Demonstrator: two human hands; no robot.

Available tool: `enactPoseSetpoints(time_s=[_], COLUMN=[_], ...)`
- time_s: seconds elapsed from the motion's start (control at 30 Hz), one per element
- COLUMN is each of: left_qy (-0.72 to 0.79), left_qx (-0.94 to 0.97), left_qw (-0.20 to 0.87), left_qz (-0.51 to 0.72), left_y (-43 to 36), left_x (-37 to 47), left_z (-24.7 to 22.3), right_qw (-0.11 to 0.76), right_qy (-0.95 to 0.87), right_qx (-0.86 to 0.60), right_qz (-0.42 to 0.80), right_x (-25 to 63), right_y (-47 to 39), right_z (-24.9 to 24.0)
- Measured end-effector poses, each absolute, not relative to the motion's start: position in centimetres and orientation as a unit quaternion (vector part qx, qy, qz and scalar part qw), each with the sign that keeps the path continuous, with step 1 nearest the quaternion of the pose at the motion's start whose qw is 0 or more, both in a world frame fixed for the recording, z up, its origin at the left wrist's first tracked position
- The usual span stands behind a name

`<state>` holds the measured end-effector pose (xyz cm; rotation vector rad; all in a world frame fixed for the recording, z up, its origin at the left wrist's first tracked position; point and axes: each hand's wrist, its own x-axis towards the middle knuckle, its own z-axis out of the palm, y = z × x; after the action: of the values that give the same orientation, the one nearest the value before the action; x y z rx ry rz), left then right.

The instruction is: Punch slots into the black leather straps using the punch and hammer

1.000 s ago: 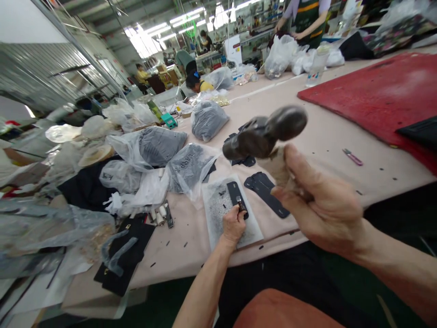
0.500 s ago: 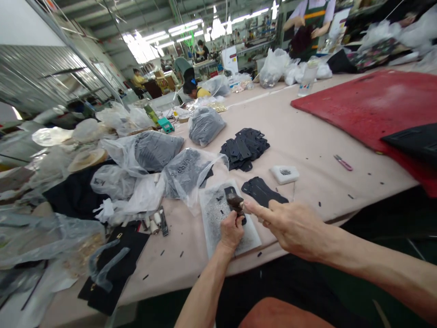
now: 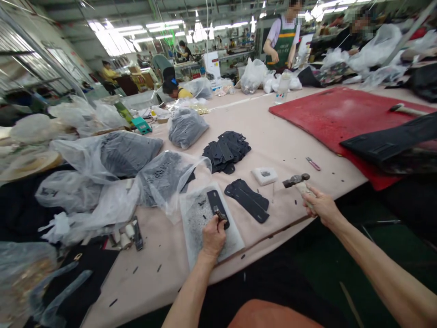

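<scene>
My left hand [image 3: 214, 237] is closed around a short metal punch [image 3: 218, 212], which stands over a black strap piece [image 3: 214, 200]. That piece lies on a white board [image 3: 193, 218] scattered with dark scraps. In my right hand [image 3: 321, 206], off to the right, is a hammer [image 3: 297, 180] with a pale wrapped handle; its head is clear of the punch. Between the hands lie a few black pieces [image 3: 247, 199] partly overlapping. Behind them sits a white block [image 3: 264, 175] with a dark patch on top.
A heap of black pieces [image 3: 227, 150] lies farther back. Filled plastic bags [image 3: 167, 175] crowd the left. To the right are small pink-handled snippers [image 3: 313, 164] and a red mat [image 3: 327, 114]. A co-worker in a green apron [image 3: 285, 43] stands across the table.
My right hand has swung the hammer away from the punch, out to the right. My left hand still holds the punch on the board. The view has turned somewhat to the right.
</scene>
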<state>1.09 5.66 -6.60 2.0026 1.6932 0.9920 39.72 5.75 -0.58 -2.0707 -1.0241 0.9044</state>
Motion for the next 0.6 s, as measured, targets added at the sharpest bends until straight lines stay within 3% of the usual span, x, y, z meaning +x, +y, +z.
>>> enactPoseSetpoints(time_s=[0.1, 0.17, 0.23, 0.37, 0.6], left_qy=[0.599, 0.606, 0.613, 0.629, 0.676], left_qx=[0.694, 0.685, 0.673, 0.643, 0.58], left_qw=[0.191, 0.204, 0.216, 0.241, 0.26], left_qz=[0.351, 0.35, 0.354, 0.364, 0.373], left_y=[5.7, 5.7, 5.8, 5.9, 6.2], left_x=[1.2, 1.2, 1.2, 1.3, 1.1], left_z=[-6.5, -6.5, -6.5, -5.7, -4.9], right_qw=[0.171, 0.141, 0.174, 0.213, 0.161], right_qy=[-0.494, -0.574, -0.629, -0.678, -0.686], right_qx=[-0.838, -0.805, -0.752, -0.625, -0.624], right_qz=[0.155, 0.058, 0.095, 0.323, 0.338], right_x=[40.6, 38.5, 34.5, 24.0, 15.5], right_y=[6.3, 6.6, 6.7, 6.5, 5.8], right_z=[-1.8, -1.7, -1.2, -0.7, -2.7])
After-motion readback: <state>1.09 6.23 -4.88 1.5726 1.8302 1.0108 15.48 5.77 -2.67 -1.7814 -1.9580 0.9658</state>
